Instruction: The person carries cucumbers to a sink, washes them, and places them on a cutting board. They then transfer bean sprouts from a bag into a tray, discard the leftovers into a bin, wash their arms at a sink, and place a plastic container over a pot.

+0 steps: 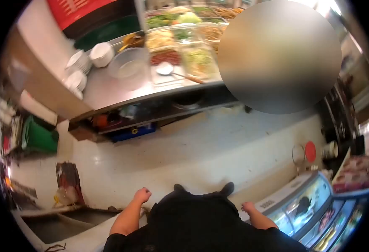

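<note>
"Hands first: what did the head view show of them?"

"Both hung at the person's sides over the pale floor (201,151). The left hand (142,195) was clenched into a fist and gripped nothing. The right hand (248,206) looked curled as well, but it was too small for me to tell whether it was really clenched."

"And what stood nearest?"

"The glass display case (306,201) was just beside the right hand, not touching it. Well apart, across the floor, the steel counter (104,90) carried a clear bowl (130,67), stacked white bowls (77,63), a ladle (165,68) and tubs of food (199,59). A green bin (37,136) stood off to the person's left."
</note>
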Demonstrator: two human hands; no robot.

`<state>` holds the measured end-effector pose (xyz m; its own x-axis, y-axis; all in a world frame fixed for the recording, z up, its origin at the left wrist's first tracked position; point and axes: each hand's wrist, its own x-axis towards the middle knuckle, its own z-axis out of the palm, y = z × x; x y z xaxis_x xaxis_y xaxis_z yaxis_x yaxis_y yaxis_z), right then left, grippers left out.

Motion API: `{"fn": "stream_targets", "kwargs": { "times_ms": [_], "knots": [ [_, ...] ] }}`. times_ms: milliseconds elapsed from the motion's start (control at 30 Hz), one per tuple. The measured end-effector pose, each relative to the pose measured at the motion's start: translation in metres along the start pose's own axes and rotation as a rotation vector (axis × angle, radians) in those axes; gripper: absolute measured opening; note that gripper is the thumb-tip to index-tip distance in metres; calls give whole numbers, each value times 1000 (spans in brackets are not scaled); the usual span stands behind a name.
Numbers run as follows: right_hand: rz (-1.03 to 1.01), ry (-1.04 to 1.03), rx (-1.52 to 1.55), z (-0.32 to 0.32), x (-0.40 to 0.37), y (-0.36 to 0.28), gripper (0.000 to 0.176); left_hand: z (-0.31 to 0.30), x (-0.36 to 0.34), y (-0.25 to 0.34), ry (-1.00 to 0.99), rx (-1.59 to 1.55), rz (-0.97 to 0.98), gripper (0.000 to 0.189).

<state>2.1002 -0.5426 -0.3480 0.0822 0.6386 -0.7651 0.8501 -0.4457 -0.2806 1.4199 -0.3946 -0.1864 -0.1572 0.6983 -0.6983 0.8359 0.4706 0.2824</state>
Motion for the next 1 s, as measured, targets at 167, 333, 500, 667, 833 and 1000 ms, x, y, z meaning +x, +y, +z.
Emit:
{"fn": "stream_targets", "kwargs": {
  "times_ms": [167,333,500,667,833,1000],
  "knots": [
    [-128,-78,-266,-98,51,-287,31,-43,-4,-146,92,-253,-218,30],
    [-523,-78,-551,-141,113,-508,33,-40,-14,-224,284,-355,-282,28],
    [-457,-95,-601,-116,171,-721,31,1,-19,-296,168,-313,-319,29],
    [-956,-377,-1363,-15,209,-945,30,-3,-32,-345,0,-691,-619,34],
    [-1378,-437,-1491,119,201,-1151,27,-114,-40,-361,497,-1047,-922,31],
    [-845,-488,-748,231,157,-1310,28,-115,-14,-458,371,-1061,-836,33]
  ]
}}
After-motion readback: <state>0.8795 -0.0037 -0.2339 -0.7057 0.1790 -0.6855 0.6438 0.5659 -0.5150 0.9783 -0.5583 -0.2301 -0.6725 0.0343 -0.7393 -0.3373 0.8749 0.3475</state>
